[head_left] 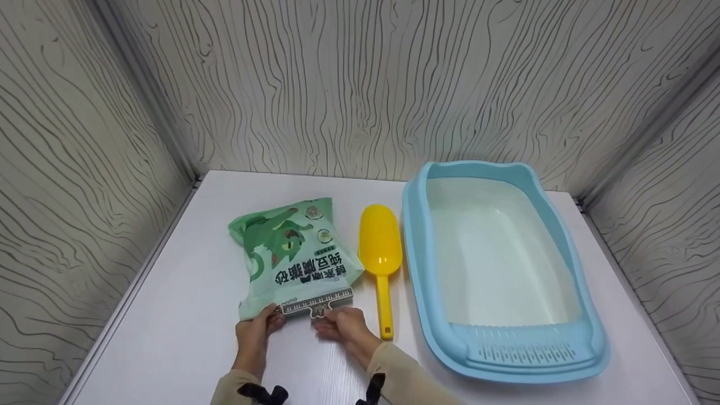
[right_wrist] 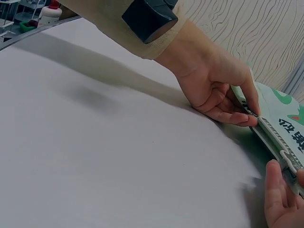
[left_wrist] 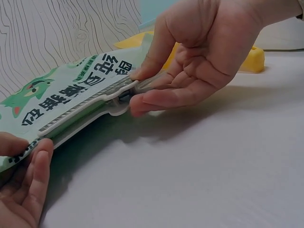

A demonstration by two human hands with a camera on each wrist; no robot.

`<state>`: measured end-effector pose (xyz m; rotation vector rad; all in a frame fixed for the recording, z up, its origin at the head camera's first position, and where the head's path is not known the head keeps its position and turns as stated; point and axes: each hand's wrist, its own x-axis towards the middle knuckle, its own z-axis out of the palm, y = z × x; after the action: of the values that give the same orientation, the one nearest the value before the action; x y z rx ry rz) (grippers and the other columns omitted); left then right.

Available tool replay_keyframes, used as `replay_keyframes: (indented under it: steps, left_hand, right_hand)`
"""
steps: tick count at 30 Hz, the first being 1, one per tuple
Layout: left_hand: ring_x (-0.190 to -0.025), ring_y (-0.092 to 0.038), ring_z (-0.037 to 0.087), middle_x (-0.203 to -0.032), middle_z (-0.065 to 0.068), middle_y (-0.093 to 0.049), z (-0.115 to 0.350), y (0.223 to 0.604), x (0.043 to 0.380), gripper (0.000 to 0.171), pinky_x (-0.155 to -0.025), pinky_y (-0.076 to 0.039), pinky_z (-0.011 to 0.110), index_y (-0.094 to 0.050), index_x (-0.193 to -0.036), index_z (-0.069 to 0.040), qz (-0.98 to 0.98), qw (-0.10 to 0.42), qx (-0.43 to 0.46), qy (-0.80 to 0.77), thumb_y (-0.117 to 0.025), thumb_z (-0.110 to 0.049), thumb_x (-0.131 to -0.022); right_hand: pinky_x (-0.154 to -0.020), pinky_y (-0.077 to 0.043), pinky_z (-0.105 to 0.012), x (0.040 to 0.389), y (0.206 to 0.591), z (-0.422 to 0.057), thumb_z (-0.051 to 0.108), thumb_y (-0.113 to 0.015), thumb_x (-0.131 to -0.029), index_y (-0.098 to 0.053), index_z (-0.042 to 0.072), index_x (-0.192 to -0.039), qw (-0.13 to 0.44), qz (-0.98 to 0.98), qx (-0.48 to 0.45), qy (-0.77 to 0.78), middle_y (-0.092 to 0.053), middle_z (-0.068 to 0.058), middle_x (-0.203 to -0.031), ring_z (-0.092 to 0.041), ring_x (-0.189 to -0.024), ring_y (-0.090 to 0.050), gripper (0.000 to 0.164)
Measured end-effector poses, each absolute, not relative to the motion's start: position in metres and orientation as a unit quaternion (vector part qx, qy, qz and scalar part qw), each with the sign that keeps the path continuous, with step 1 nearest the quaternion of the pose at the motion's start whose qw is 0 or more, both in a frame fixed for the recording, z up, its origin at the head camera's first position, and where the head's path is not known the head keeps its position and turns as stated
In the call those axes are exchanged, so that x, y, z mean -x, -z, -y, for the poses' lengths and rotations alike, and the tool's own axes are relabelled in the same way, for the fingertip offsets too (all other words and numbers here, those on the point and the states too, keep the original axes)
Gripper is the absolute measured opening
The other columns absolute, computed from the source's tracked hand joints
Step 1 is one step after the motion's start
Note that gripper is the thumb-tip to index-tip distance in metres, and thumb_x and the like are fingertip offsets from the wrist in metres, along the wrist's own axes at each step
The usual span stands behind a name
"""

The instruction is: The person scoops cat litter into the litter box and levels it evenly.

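Observation:
A green bag of cat litter [head_left: 298,247] lies on the table, a cartoon cat and dark lettering on its face. Along its near edge runs a wide bag clip [head_left: 298,305] with a ruler-like pattern. In the left wrist view the long bars of the clip [left_wrist: 80,114] stand slightly apart, green bag film showing between them. My left hand [head_left: 257,334] pinches the bag's near left corner beside the clip's end. My right hand [head_left: 350,328] pinches the clip's handle at its middle, between thumb and fingers. The right hand [right_wrist: 283,202] is partly cut off in the right wrist view.
A yellow scoop [head_left: 381,242] lies just right of the bag, its handle towards me. Right of that stands a large light-blue litter tray [head_left: 419,281] with a slotted front ledge. Wood-grain panels [head_left: 349,84] enclose the white table [head_left: 185,315] at the back and sides.

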<state>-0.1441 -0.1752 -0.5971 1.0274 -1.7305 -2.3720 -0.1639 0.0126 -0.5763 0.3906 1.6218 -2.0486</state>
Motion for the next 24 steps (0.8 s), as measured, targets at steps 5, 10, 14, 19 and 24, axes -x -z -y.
replay_keyframes:
  steps: [5, 10, 14, 19, 24]
  left_hand:
    - [-0.063, -0.065, 0.003, -0.069, -0.007, -0.066, 0.176, 0.598, 0.144, 0.059, -0.067, -0.055, 0.017, -0.035, -0.139, 0.001, 0.564, 0.008, -0.338, 0.754, -0.063, -0.019, -0.091]
    - [-0.060, -0.066, 0.003, -0.067, -0.006, -0.068, 0.175, 0.598, 0.144, 0.045, -0.065, -0.056, 0.018, -0.043, -0.125, 0.001, 0.552, 0.016, -0.330, 0.766, -0.064, -0.016, -0.090]
    - [-0.060, -0.066, 0.003, -0.066, -0.006, -0.068, 0.176, 0.598, 0.144, 0.051, -0.065, -0.055, 0.017, -0.039, -0.131, 0.002, 0.550, 0.014, -0.322, 0.771, -0.063, -0.017, -0.091]
    - [-0.064, -0.067, 0.003, -0.069, -0.007, -0.068, 0.176, 0.597, 0.143, 0.057, -0.068, -0.055, 0.017, -0.035, -0.138, 0.001, 0.568, 0.006, -0.324, 0.756, -0.062, -0.019, -0.092]
    - [-0.063, -0.067, 0.005, -0.066, -0.006, -0.068, 0.174, 0.598, 0.143, 0.037, -0.066, -0.055, 0.017, -0.046, -0.117, 0.000, 0.572, 0.009, -0.326, 0.753, -0.062, -0.020, -0.091]
  right_hand:
    - [-0.070, -0.060, -0.033, 0.161, 0.577, -0.018, 0.002, -0.055, -0.092, -0.058, -0.014, -0.109, 0.249, -0.612, -0.134, 0.738, -0.075, -0.017, -0.083, -0.013, -0.067, -0.071, 0.024]
    - [-0.071, -0.060, -0.033, 0.155, 0.576, -0.023, 0.003, -0.055, -0.092, -0.059, -0.011, -0.106, 0.261, -0.624, -0.132, 0.724, -0.075, -0.017, -0.084, -0.013, -0.067, -0.071, 0.020]
    - [-0.070, -0.060, -0.033, 0.149, 0.574, -0.026, 0.004, -0.055, -0.092, -0.061, -0.010, -0.104, 0.265, -0.631, -0.130, 0.717, -0.075, -0.018, -0.086, -0.013, -0.067, -0.071, 0.019]
    - [-0.071, -0.060, -0.035, 0.144, 0.575, -0.029, 0.004, -0.055, -0.092, -0.061, -0.010, -0.102, 0.272, -0.632, -0.135, 0.713, -0.074, -0.021, -0.088, -0.015, -0.069, -0.071, 0.019]
    - [-0.072, -0.060, -0.035, 0.140, 0.577, -0.032, 0.004, -0.056, -0.091, -0.060, -0.011, -0.101, 0.274, -0.628, -0.130, 0.717, -0.074, -0.018, -0.086, -0.015, -0.068, -0.071, 0.018]
